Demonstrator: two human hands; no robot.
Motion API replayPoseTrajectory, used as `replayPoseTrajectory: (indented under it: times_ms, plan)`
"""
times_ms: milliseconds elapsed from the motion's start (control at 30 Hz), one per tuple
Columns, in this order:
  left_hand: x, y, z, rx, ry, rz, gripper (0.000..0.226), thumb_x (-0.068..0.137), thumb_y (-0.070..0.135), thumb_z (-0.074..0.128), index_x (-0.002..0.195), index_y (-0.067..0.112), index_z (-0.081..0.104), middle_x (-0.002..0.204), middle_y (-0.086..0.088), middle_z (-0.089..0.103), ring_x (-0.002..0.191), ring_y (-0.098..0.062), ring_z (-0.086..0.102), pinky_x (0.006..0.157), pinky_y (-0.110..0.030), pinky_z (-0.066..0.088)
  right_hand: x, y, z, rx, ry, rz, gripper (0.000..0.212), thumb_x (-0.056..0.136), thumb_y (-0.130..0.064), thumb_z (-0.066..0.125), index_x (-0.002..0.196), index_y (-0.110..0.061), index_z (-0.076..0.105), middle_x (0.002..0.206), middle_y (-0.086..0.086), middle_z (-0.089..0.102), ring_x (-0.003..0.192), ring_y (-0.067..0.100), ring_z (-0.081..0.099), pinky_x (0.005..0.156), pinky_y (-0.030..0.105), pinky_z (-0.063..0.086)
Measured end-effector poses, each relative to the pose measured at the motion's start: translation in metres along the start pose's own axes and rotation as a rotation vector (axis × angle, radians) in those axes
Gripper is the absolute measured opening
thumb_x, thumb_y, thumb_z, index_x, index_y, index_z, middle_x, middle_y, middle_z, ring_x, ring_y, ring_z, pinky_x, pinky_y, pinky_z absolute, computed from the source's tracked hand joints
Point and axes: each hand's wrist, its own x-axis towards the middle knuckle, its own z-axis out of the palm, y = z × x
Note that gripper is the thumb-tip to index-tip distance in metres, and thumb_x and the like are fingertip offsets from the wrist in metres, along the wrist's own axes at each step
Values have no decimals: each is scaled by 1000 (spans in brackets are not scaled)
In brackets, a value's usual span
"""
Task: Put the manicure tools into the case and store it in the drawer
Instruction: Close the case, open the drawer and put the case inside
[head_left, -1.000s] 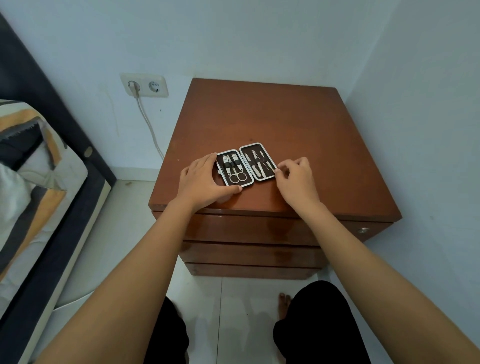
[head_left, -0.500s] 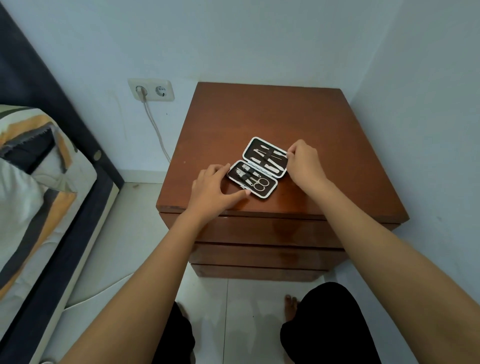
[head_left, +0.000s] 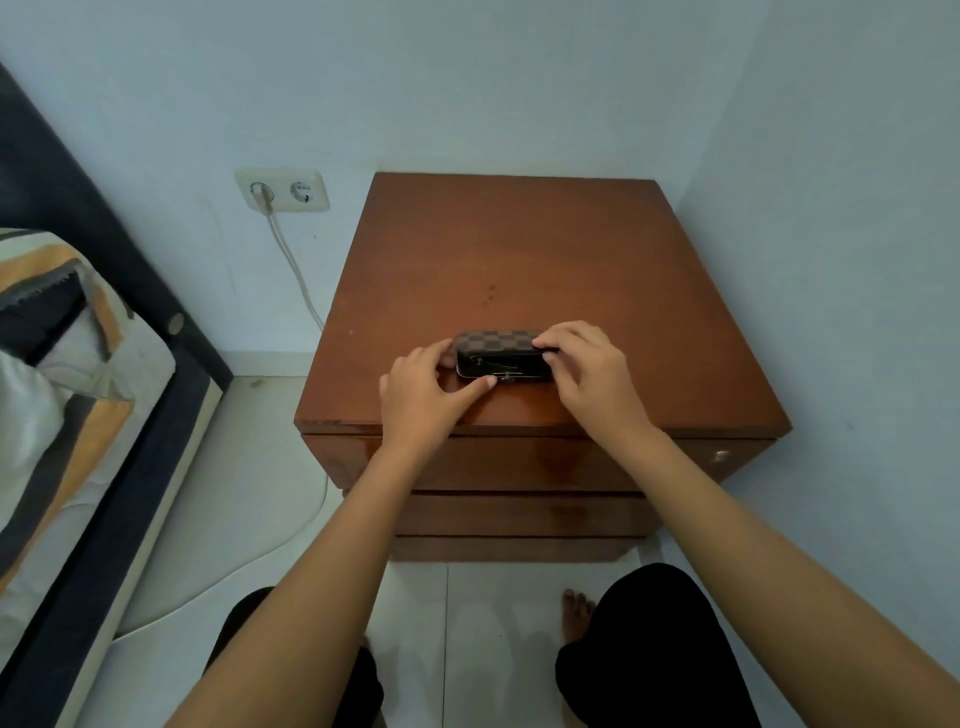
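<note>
1. Wooden nightstand (head_left: 519, 249) fills the corner; your manicure case (head_left: 503, 357) sits near its front edge, lid almost down.
2. Your left hand (head_left: 422, 387) braces the case's left end, thumb at the front rim.
3. Your right hand (head_left: 587, 370) pinches the lid's right end, pressing it closed.
4. Top drawer (head_left: 519, 462) below is shut.

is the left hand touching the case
Touching. The head view shows the left hand with its thumb tip against the front edge of the half-closed case.
</note>
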Motion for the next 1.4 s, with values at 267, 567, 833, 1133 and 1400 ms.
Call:
replayPoseTrajectory:
  times_ms: [267,567,833,1133,1400]
  plan:
    - [-1,4,3,38,40,0,55,85,60,51,129,27,56,98,12,62,93,-14,54,78,-29,29,-6,-1,16,15,19,153,21,88,-15,60,105,-7,70,107,7,66,103,20,57,89,19,38]
    - [-6,9,-7,63,-67,8,53,89,51,51,133,23,51,113,3,58,107,-18,47,85,-31,28,-3,-7,3,35,-65,255,21,86,-14,63,104,-7,70,111,7,64,105,20,57,91,21,43]
    - [-46,-45,-63,-114,410,-295,50,94,38,46,133,8,46,137,-14,43,128,-26,36,106,-44,35,-86,58,-82,-12,500,593,30,88,-13,58,115,0,62,121,21,59,115,31,54,98,19,33]
    - [-75,-58,-46,-461,219,-566,58,96,54,29,140,19,40,140,-9,48,128,-29,44,105,-44,35,-121,90,-83,213,368,1005,43,96,-26,44,134,-4,46,139,15,50,129,29,46,108,38,32]
    - [-91,-65,-51,-405,362,-580,39,96,38,44,122,11,57,121,-13,61,111,-28,56,96,-40,45,-134,76,-89,264,505,1064,29,91,-17,54,117,-5,59,119,17,64,110,30,59,98,36,43]
